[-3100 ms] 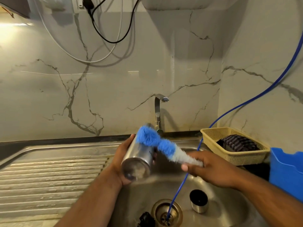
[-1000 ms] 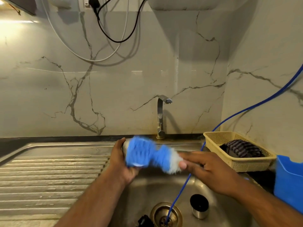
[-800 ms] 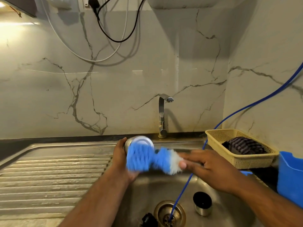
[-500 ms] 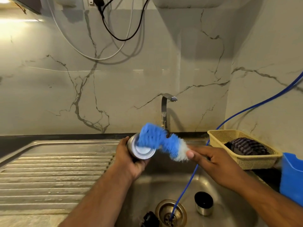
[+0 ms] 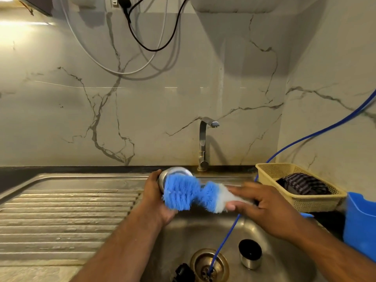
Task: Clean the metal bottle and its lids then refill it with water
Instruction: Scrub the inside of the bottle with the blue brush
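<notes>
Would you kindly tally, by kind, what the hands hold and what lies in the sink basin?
Metal bottle: 1
Blue brush: 1
Metal lid: 1
Black lid: 1
Blue hose: 1
Total: 5

The sink basin [image 5: 183, 237] is crossed by a blue hose [image 5: 225, 235] and occupied by a steel cap [image 5: 250, 254]. Free passage is offered over the ribbed drainboard [image 5: 67, 216].
</notes>
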Demonstrator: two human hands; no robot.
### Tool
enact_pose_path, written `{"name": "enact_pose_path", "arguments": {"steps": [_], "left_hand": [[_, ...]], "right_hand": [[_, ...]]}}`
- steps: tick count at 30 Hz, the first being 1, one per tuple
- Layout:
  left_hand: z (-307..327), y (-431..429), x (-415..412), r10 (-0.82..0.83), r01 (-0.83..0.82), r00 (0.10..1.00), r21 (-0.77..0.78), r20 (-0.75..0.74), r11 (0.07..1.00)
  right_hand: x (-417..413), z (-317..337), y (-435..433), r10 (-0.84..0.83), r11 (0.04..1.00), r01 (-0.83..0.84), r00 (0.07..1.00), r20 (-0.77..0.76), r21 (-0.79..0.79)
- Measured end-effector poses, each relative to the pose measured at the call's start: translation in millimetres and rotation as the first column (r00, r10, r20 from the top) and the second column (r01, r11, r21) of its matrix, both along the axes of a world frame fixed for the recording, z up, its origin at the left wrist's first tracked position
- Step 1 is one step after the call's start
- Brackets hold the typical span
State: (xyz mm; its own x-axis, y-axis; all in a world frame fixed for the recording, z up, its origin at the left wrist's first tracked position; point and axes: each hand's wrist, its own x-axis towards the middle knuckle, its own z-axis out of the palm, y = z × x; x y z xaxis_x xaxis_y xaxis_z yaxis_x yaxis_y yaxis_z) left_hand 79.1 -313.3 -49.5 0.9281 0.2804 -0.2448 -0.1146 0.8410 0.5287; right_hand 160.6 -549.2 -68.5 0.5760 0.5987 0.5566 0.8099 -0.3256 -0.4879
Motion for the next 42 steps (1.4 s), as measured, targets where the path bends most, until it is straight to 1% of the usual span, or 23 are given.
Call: {"name": "enact_pose_path", "arguments": {"steps": [3, 6, 7, 9, 10, 11, 13, 16, 17, 19, 22, 23, 25, 26, 28, 29, 31, 33, 36, 38, 39, 41, 42], "left_hand": [[0, -1, -1, -0.011, 0.011, 1.000, -0.020, 0.009, 1.000], [-3, -2, -1, -0.024, 0.025, 0.999, 0.041, -0.025, 0.999], [-3, -2, -1, -0.030, 0.031, 0.999, 0.043, -0.021, 0.999], [-1, -2, -1, -0.031, 0.031, 1.000, 0.016, 0.003, 0.999], [1, -3, -1, -0.033, 0.032, 0.999, 0.020, 0.016, 0.999], [-1, -3, 0, -0.041, 0.041, 0.999, 0.037, 0.016, 0.998], [-1, -3, 0, -0.035, 0.036, 0.999, 0.072, -0.014, 0.997], [0, -4, 0, -0.031, 0.031, 0.999, 0.011, -0.012, 0.999], [-2, -3, 1, -0.034, 0.034, 0.999, 0.005, -0.012, 0.999], [-2, -2, 0, -0.024, 0.024, 0.999, 0.013, -0.028, 1.000], [-3, -1, 1, -0.024, 0.024, 1.000, -0.003, -0.016, 1.000], [-4, 0, 2, -0.023, 0.023, 1.000, -0.001, -0.020, 1.000], [-7, 0, 3, -0.017, 0.017, 0.999, 0.019, -0.044, 1.000], [-7, 0, 2, -0.016, 0.017, 0.999, 0.028, -0.042, 0.999], [-6, 1, 3, -0.017, 0.017, 1.000, -0.004, -0.023, 1.000], [-6, 2, 4, -0.020, 0.020, 1.000, -0.019, -0.015, 1.000], [-6, 1, 5, -0.050, 0.050, 0.999, -0.011, -0.018, 0.999], [-7, 0, 2, -0.104, 0.105, 0.994, 0.035, -0.029, 0.994], [-9, 4, 3, -0.164, 0.166, 0.986, 0.157, -0.026, 0.974], [-12, 9, 7, -0.177, 0.177, 0.984, 0.229, -0.020, 0.957], [-14, 12, 9, -0.154, 0.158, 0.987, 0.276, -0.036, 0.948], [-17, 16, 13, -0.136, 0.149, 0.989, 0.403, -0.060, 0.903], [-17, 16, 13, -0.170, 0.180, 0.983, 0.467, -0.063, 0.866]], "right_hand": [[3, 1, -1, -0.034, 0.996, 0.036, 0.999, -0.019, 0.082], [4, -3, 0, -0.007, 1.000, 0.008, 0.999, 0.031, -0.019], [5, -4, 0, -0.020, 1.000, 0.020, 0.999, 0.038, 0.004], [8, -4, -1, -0.062, 0.993, 0.059, 0.998, 0.027, 0.101], [9, -4, -1, -0.057, 0.994, 0.053, 0.998, 0.031, 0.100], [9, -5, -1, -0.032, 0.997, 0.029, 0.999, 0.043, 0.066], [8, -7, -1, -0.012, 1.000, 0.011, 0.998, 0.069, 0.015], [8, -4, -2, -0.080, 0.987, 0.073, 0.996, 0.045, 0.145], [8, -4, -2, -0.067, 0.989, 0.061, 0.997, 0.042, 0.135], [9, -4, -3, -0.024, 0.998, 0.020, 0.998, 0.057, 0.057], [10, -2, -6, -0.083, 0.992, 0.078, 0.995, 0.051, 0.100], [11, -2, -7, -0.089, 0.992, 0.083, 0.994, 0.062, 0.092], [11, -4, -6, -0.060, 0.998, 0.059, 0.995, 0.079, 0.019], [10, -4, -6, -0.066, 0.998, 0.064, 0.995, 0.075, 0.026], [9, -2, -6, -0.151, 0.983, 0.141, 0.985, 0.077, 0.117], [9, 0, -7, -0.177, 0.977, 0.165, 0.980, 0.089, 0.135], [6, 2, -7, -0.147, 0.984, 0.137, 0.986, 0.080, 0.111], [5, 3, -9, -0.157, 0.984, 0.151, 0.986, 0.058, 0.099], [4, 2, -9, -0.193, 0.979, 0.187, 0.979, 0.070, 0.085], [5, 0, -6, -0.197, 0.978, 0.194, 0.980, 0.029, 0.079], [6, 0, -6, -0.212, 0.975, 0.210, 0.977, 0.028, 0.077], [9, -1, -8, -0.247, 0.967, 0.245, 0.969, 0.025, 0.076], [11, 0, -9, -0.257, 0.963, 0.256, 0.966, 0.007, 0.084]]}}
